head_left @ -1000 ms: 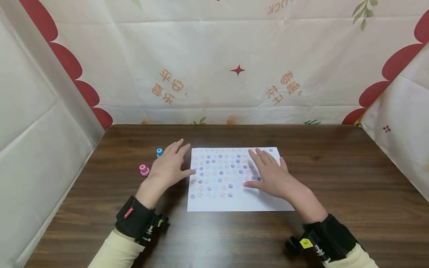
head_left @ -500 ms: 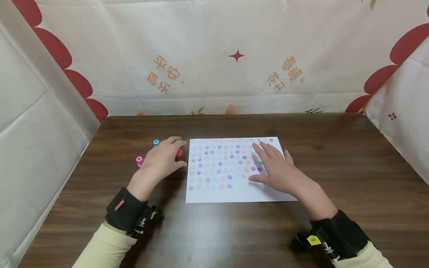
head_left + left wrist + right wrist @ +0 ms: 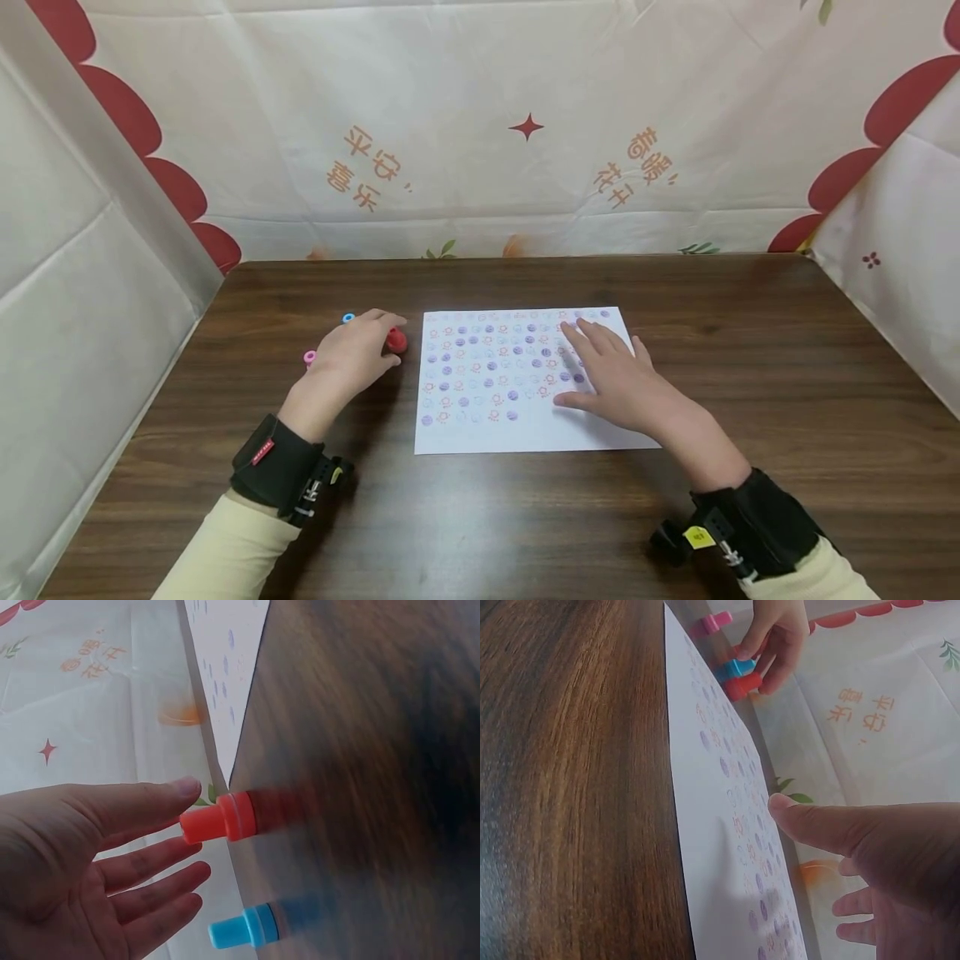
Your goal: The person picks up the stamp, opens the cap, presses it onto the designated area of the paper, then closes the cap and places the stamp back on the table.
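Observation:
My left hand (image 3: 347, 357) is over the left part of the table, around a small red stamp (image 3: 397, 340). In the left wrist view, the thumb and fingers lie on either side of the red stamp's handle (image 3: 201, 825), loosely spread. A blue stamp (image 3: 244, 928) stands beside it, below the fingers in that view. Past the wrist, a pink stamp (image 3: 310, 357) shows partly. My right hand (image 3: 626, 385) hovers with spread fingers above a white sheet of paper (image 3: 480, 439), its shadow falling on the sheet. Rows of purple, red and pale blue prints cover most of the paper.
The brown wooden table (image 3: 480, 525) ends at the back against a white patterned cloth (image 3: 450, 167). More cloth hangs along the left and right sides. In the right wrist view, another reddish piece shows between the pink stamp (image 3: 712, 624) and the blue one.
My left hand has drawn back left from the paper's edge and come down around the red stamp, which now shows more. The right hand stays over the sheet. The head view has tilted down slightly.

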A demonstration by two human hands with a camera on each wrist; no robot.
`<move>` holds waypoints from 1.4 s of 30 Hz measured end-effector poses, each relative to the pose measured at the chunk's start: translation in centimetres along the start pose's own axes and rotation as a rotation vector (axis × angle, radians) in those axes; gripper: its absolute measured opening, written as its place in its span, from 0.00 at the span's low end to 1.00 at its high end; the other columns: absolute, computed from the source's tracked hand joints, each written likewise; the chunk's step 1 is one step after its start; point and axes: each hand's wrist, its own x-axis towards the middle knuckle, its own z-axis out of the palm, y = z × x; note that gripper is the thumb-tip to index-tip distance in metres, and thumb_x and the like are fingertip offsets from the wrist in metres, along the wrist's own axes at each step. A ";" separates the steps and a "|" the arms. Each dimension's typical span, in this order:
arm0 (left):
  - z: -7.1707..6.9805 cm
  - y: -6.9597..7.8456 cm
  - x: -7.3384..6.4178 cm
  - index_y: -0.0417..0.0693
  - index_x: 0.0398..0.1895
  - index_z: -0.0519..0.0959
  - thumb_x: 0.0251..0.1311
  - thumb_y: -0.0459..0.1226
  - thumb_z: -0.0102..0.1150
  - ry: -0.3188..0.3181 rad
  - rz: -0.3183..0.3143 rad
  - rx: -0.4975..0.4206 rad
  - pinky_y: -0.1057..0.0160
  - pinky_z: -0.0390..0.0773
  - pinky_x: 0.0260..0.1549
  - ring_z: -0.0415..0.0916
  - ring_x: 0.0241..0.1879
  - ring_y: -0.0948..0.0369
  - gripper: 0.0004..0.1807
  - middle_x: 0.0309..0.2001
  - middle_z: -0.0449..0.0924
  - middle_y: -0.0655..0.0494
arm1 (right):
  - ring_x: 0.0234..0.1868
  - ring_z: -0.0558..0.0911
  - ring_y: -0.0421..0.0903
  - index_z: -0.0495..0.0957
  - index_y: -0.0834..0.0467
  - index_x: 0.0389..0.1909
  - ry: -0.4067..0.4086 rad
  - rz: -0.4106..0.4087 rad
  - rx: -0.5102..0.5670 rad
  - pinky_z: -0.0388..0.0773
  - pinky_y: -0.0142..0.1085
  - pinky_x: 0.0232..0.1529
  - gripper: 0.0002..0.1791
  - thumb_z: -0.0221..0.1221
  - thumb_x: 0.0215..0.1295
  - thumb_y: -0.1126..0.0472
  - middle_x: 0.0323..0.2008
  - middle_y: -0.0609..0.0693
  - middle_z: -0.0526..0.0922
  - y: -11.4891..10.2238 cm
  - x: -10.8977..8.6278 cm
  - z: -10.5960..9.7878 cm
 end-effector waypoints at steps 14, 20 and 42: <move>0.4 -0.4 0.7 0.48 0.59 0.79 0.63 0.35 0.65 0.076 -0.001 0.017 0.56 0.80 0.38 0.78 0.44 0.52 0.21 0.55 0.82 0.45 | 0.75 0.57 0.67 0.50 0.57 0.78 0.014 -0.019 -0.014 0.48 0.74 0.68 0.54 0.67 0.60 0.41 0.77 0.64 0.55 0.0 0.3 0.5; 0.4 -0.2 0.9 0.48 0.53 0.82 0.64 0.34 0.63 0.087 -0.038 0.007 0.57 0.78 0.37 0.77 0.40 0.52 0.14 0.48 0.83 0.47 | 0.75 0.58 0.67 0.50 0.57 0.78 0.020 -0.026 -0.008 0.49 0.74 0.68 0.54 0.67 0.59 0.41 0.77 0.64 0.56 0.2 0.3 0.6; 0.6 0.0 0.2 0.45 0.48 0.82 0.61 0.33 0.66 0.137 -0.042 -0.018 0.55 0.81 0.37 0.78 0.35 0.52 0.12 0.44 0.84 0.45 | 0.76 0.60 0.63 0.51 0.59 0.78 0.060 -0.071 -0.002 0.52 0.68 0.72 0.53 0.68 0.60 0.44 0.75 0.64 0.60 0.4 0.4 0.7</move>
